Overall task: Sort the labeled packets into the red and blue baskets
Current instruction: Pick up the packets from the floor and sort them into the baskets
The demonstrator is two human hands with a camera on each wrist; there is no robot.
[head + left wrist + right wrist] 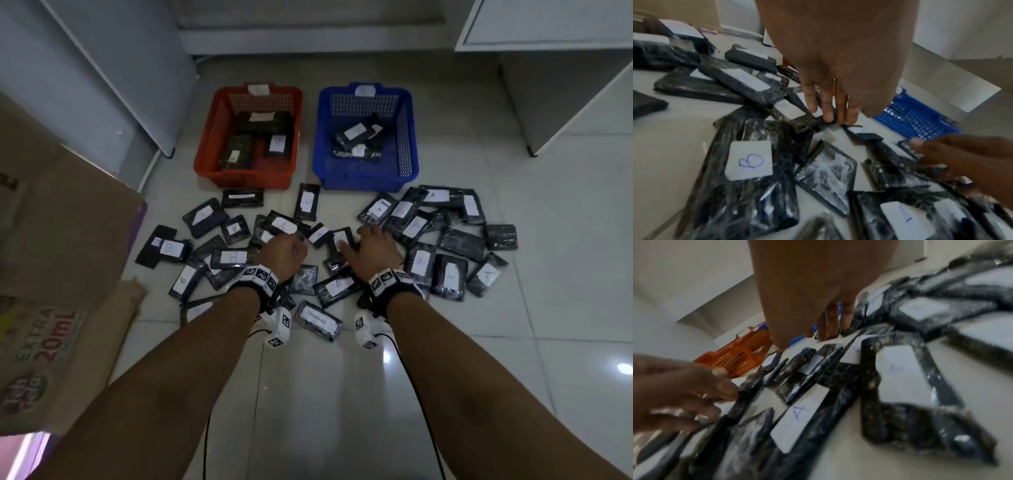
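Left hand (282,248) and right hand (371,248), fingers loosely extended and gripping nothing, reach into black packets (346,286) hand-labelled "A" or "B", strewn on the floor before red basket (205,164) and blue basket (320,164).

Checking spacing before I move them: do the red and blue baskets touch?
Apart. In the head view, a strip of pale tiled floor runs between the red plastic basket and the blue plastic basket along their whole length.
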